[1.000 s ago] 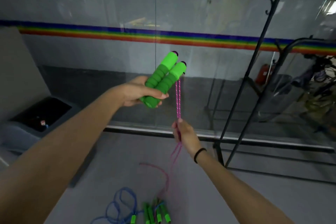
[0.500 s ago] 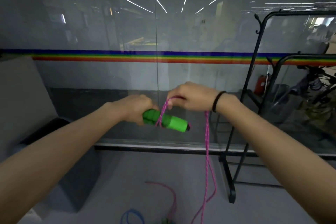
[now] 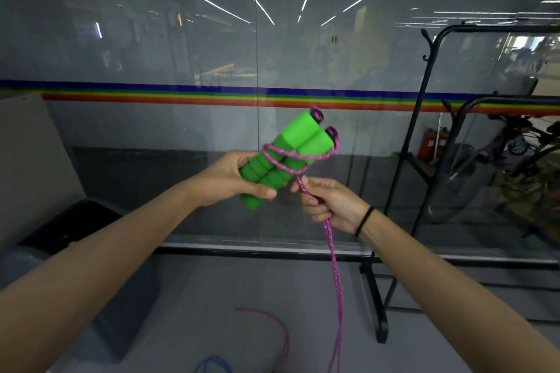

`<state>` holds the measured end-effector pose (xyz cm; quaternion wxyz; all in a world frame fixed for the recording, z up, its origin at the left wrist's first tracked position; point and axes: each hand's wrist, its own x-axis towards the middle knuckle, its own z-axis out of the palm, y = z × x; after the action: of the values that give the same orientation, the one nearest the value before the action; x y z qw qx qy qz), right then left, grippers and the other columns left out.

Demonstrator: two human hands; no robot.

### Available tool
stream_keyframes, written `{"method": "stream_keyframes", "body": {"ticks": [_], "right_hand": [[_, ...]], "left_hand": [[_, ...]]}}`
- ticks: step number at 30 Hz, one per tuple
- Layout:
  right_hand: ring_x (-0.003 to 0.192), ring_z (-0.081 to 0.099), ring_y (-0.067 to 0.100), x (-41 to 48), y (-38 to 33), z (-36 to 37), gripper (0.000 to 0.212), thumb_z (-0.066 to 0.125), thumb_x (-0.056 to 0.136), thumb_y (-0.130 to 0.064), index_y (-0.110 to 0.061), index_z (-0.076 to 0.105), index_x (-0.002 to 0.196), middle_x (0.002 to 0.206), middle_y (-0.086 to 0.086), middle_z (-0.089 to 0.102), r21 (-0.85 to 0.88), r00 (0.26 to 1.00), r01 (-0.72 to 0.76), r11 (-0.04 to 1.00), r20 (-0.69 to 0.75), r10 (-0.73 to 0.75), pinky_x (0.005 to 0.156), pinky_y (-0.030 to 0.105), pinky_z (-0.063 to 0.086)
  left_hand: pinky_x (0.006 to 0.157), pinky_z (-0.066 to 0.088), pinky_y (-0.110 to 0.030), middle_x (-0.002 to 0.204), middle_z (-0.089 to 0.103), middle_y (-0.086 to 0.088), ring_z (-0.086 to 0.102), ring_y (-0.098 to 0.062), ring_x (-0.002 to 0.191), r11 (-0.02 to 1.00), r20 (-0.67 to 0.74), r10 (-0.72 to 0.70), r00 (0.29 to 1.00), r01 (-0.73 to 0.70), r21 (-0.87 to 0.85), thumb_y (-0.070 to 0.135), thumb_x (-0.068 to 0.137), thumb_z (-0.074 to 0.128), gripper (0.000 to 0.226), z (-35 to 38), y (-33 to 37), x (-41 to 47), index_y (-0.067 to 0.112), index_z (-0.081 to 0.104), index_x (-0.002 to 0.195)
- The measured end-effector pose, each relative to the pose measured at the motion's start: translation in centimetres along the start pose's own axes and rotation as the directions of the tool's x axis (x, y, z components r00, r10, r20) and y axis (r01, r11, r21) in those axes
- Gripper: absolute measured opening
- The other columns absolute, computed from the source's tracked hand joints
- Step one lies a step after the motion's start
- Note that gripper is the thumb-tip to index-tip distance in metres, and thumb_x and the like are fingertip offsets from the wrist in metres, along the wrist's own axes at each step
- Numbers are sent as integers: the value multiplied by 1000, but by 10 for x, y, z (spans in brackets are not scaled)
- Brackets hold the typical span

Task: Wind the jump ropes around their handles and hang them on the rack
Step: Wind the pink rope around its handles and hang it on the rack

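Note:
Two green foam handles [image 3: 298, 138] lie side by side, tilted up to the right, gripped at their lower ends by my left hand [image 3: 233, 177]. The pink rope [image 3: 333, 257] makes one loose turn around both handles near their middle. My right hand [image 3: 328, 201], just below and right of the handles, is closed on the doubled rope, which hangs down to the floor. The black rack [image 3: 424, 118] stands at the right, with hooks near its top corner.
A glass wall with a rainbow stripe [image 3: 181, 97] runs straight ahead. A loop of blue rope [image 3: 212, 365] lies on the grey floor at the bottom edge. A dark bin [image 3: 75, 227] sits low at the left. The rack's foot [image 3: 378, 306] reaches toward me.
The handles have tipped from lying level back up to the right. My right hand went from above the handles to below them, laying a turn of pink rope around both.

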<state>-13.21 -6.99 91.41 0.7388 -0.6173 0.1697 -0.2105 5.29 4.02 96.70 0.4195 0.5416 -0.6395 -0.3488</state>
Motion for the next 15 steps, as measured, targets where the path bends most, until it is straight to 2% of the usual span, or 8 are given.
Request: {"method": "stream_keyframes", "body": {"ticks": [2, 4, 6, 7, 9, 10, 13, 15], "right_hand": [[35, 23, 1, -2, 1, 3, 28, 39, 96, -24, -11, 60, 83, 47, -8, 35, -145, 1000, 11, 989, -28, -15, 34, 13, 16], [36, 25, 3, -7, -6, 9, 31, 39, 97, -26, -12, 60, 80, 48, -6, 33, -358, 998, -1, 934, -55, -20, 36, 14, 20], [36, 31, 2, -10, -19, 13, 31, 42, 96, -29, -12, 63, 82, 51, -5, 34, -635, 998, -9, 773, -58, -37, 39, 14, 26], [38, 37, 0, -11, -27, 13, 29, 45, 95, -31, -12, 65, 86, 54, -5, 39, -796, 998, 0, 606, -40, -52, 41, 11, 29], [56, 48, 3, -9, -43, 16, 28, 51, 91, -34, -12, 68, 94, 64, -3, 53, -980, 998, 57, 191, 49, -48, 48, 9, 32], [63, 50, 8, -8, -50, 17, 28, 52, 90, -34, -12, 68, 96, 69, -3, 55, -995, 996, 85, 56, 84, -27, 53, 13, 34], [64, 49, 8, -1, -69, 19, 25, 56, 88, -34, -14, 69, 95, 67, -10, 53, -990, 992, 126, -58, 126, 0, 58, 19, 35], [60, 49, 2, 7, -80, 17, 23, 64, 82, -36, -14, 70, 87, 63, -13, 54, -987, 986, 163, -10, 163, -35, 59, 15, 35]], "left_hand": [[61, 56, -23, 80, 75, 1, 69, -13, 67, 984, -81, -38, 996, 23, -178, -1, 76, 66, 21, 5, 0, 4, 9, 66, 95], [60, 57, -26, 80, 74, -3, 69, -15, 63, 977, -188, -107, 976, 68, -203, 5, 78, 68, 15, 4, -2, 8, 8, 66, 93], [65, 58, -30, 84, 70, -7, 68, -17, 69, 988, -256, -123, 959, 141, 56, 13, 74, 75, 24, -1, -7, 11, 8, 63, 94], [70, 56, -31, 88, 67, -6, 66, -18, 75, 947, -267, -103, 958, 177, 267, 19, 71, 78, 34, -2, -10, 12, 8, 60, 98], [74, 50, -32, 98, 62, -7, 60, -20, 87, 735, -238, -38, 971, 188, 651, 29, 69, 79, 54, -2, -12, 11, 9, 50, 110], [74, 49, -33, 103, 62, -9, 59, -23, 92, 612, -187, -16, 982, 158, 775, 31, 70, 77, 61, -1, -10, 10, 10, 46, 118], [71, 42, -30, 112, 63, -8, 59, -26, 102, 270, -31, -18, 999, 35, 962, 31, 77, 69, 59, 1, -4, 8, 20, 45, 129], [67, 36, -27, 107, 65, -1, 59, -22, 100, 173, 61, -59, 996, -50, 984, 29, 77, 68, 45, -2, 3, 7, 26, 53, 119]]}}
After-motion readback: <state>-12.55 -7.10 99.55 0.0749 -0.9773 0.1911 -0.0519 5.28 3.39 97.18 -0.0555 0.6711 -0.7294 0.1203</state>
